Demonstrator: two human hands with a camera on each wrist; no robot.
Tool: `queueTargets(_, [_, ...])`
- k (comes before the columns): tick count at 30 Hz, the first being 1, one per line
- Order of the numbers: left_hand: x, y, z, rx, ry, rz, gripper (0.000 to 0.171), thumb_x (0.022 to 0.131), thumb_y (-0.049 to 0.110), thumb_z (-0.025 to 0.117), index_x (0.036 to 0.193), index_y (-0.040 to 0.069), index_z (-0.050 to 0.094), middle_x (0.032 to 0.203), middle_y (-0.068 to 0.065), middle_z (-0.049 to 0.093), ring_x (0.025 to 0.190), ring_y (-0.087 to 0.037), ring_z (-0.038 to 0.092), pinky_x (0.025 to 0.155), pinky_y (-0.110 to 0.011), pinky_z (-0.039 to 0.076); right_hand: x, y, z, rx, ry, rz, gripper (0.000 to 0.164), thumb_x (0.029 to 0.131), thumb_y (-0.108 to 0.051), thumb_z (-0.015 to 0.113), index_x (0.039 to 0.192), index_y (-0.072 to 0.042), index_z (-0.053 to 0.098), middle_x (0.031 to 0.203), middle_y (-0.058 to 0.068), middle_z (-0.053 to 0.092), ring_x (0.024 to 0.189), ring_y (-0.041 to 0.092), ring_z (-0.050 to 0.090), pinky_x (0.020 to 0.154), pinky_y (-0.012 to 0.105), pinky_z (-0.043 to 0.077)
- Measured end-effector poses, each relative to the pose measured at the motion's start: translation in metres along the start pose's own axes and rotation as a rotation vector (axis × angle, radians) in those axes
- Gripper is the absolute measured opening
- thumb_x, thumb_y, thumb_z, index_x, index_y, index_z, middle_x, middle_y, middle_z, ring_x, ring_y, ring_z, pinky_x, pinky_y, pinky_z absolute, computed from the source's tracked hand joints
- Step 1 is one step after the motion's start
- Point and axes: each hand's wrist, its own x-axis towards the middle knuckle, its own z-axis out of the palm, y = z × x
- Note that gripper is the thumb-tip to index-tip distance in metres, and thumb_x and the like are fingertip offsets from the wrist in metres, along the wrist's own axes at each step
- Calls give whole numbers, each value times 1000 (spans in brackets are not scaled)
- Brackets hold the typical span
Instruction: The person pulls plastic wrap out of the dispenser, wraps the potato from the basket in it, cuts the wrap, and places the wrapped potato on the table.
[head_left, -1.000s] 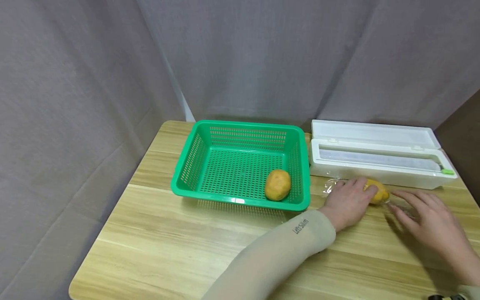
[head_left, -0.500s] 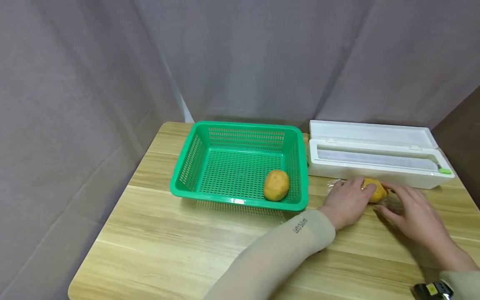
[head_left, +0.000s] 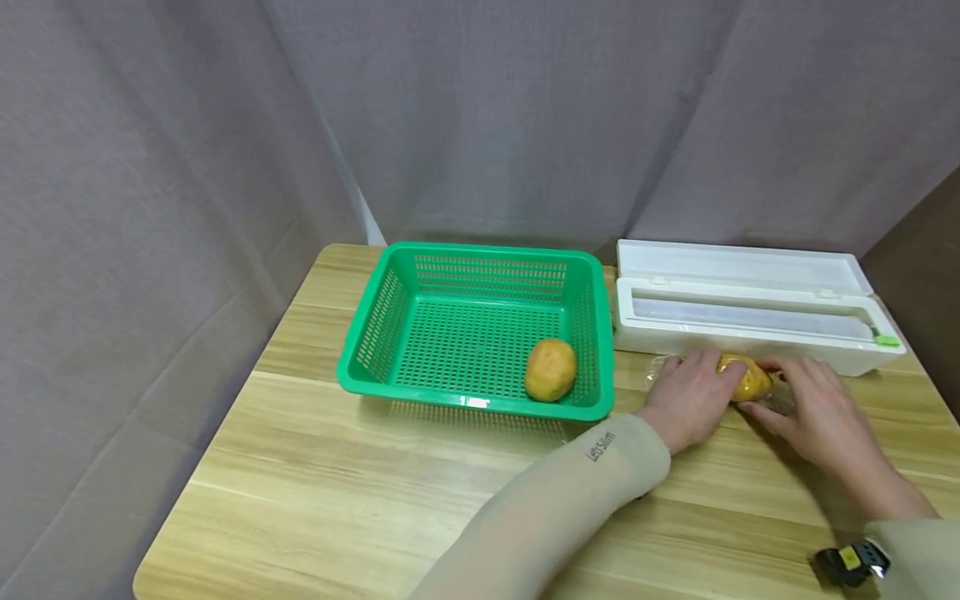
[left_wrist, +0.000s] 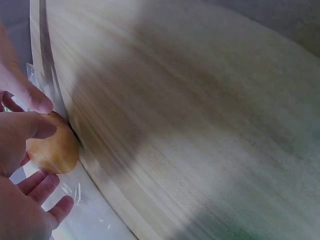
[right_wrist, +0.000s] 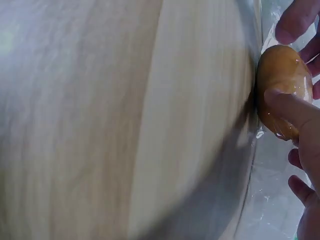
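Observation:
A yellow-orange mango (head_left: 752, 381) in clear plastic film (right_wrist: 306, 87) lies on the table, just in front of the white dispenser box. My left hand (head_left: 693, 397) is round its left part, with thumb and fingers on either side of it in the left wrist view. From the right, my right hand (head_left: 825, 417) grips the other end; its thumb (right_wrist: 287, 107) lies on the mango's near side in the right wrist view. A loose piece of film (head_left: 654, 371) sticks out left of the left hand. The fingers behind the mango are partly hidden.
A green mesh basket (head_left: 480, 398) stands left of the hands, with another mango (head_left: 551, 370) in its near right corner. Behind the hands, the white film dispenser (head_left: 757, 340) has its lid up, a roll inside and a green slider (head_left: 887, 340). Grey curtains hang behind.
My right hand has come leftward from beside the mango and now has its thumb and fingers round its right end. The left hand has stayed on it; the film there has shifted slightly.

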Motion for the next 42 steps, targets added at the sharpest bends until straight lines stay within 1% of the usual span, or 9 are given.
queueTargets(6, [0,3,-1,4,19,-11,42,112,37,54,153,40,45,135,15,53,124,0,51,103,-23,42,-3,-2,-11,-19,0,-11,65,74,-6,94,129,3,62,119,30,62,106,51,52,88,64,38])
queueTargets(10, [1,4,-2,6,35,-32,48,108,39,62,152,42,44,131,16,54,118,0,53,100,-23,43,-4,-5,-17,-17,-4,4,62,77,-12,94,129,3,64,117,30,65,105,49,52,86,63,39])
queueTargets(15, [3,3,-2,-20,52,-69,59,101,42,73,152,44,44,137,17,55,123,0,53,102,-25,43,-2,-8,-20,28,-16,39,57,81,-16,94,128,2,67,119,30,68,103,46,52,84,57,35])
queueTargets(21, [4,-1,-5,-98,76,-107,67,95,46,80,152,42,44,137,17,58,122,0,55,99,-23,45,1,-12,-24,117,-53,97,54,85,-12,90,130,5,65,125,34,65,110,52,50,88,66,34])
queueTargets(22, [5,-2,-6,-108,77,-110,67,95,47,81,151,41,45,136,17,59,121,0,55,98,-23,46,1,-12,-24,127,-62,107,55,86,-12,89,131,6,64,126,35,64,111,53,50,89,68,33])
queueTargets(29, [9,-2,-13,-126,68,-124,65,93,57,79,147,35,49,134,19,60,117,3,56,94,-20,46,2,-11,-28,144,-40,97,68,83,-8,91,139,10,57,120,36,66,106,51,53,84,56,33])
queueTargets(33, [12,-1,-19,-140,78,-137,62,92,59,78,140,32,50,121,17,64,103,3,57,89,-19,47,0,-12,-30,137,-44,106,73,82,-9,92,141,9,54,130,40,60,113,58,46,88,70,31])
queueTargets(36, [14,0,-23,-141,69,-153,59,92,61,77,135,30,53,115,17,64,97,3,56,86,-19,47,0,-12,-29,118,-31,97,76,81,-8,93,143,6,53,130,39,59,116,59,44,92,73,30])
queueTargets(42, [17,2,-32,-135,22,-173,64,88,68,78,133,31,52,114,19,66,94,2,53,83,-19,48,2,-7,-26,94,25,20,78,75,-5,95,142,3,56,124,34,62,117,53,49,108,62,29])
